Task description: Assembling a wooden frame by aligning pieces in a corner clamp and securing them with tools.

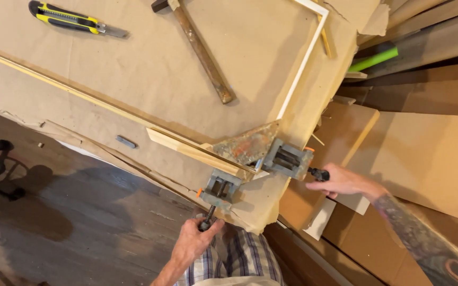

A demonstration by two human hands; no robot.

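a metal corner clamp [250,159] sits at the corner of a paper-covered workbench [133,69], gripping two thin strips of wooden moulding [186,148] that meet at a right angle. the left hand [194,241] is curled shut around the handle of one clamp screw [208,217]; the right hand [343,182] has its fingers closed on the other screw's dark knob [319,173]. the clamp looks heavy, stiff and rust-stained, best held by its screw handles, while the moulding seems light, slender and easy to dent or snap. a hammer [200,50] and a yellow utility knife [70,18] lie well apart. no containers are in view.
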